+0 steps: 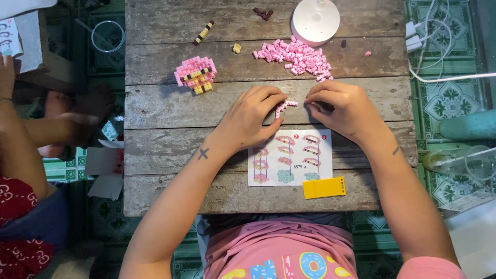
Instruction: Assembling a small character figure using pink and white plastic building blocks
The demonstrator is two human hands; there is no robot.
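Observation:
My left hand [253, 118] and my right hand [341, 108] meet over the middle of a weathered wooden table [165, 103]. Between their fingertips sits a small pink assembly of tiny bricks [284, 107]; my left fingers pinch it, and my right fingertips touch its right end. Just below the hands lies an instruction sheet [290, 157] with pictured steps. A heap of loose pink bricks [299, 57] lies beyond the hands.
A finished pink and yellow brick figure [196, 74] lies at the left. A yellow flat tool [324, 187] rests by the sheet. A white round base [315, 20], a striped brick bar [203, 32] and a yellow bit [236, 48] sit farther back. Another person sits at the left edge [20, 155].

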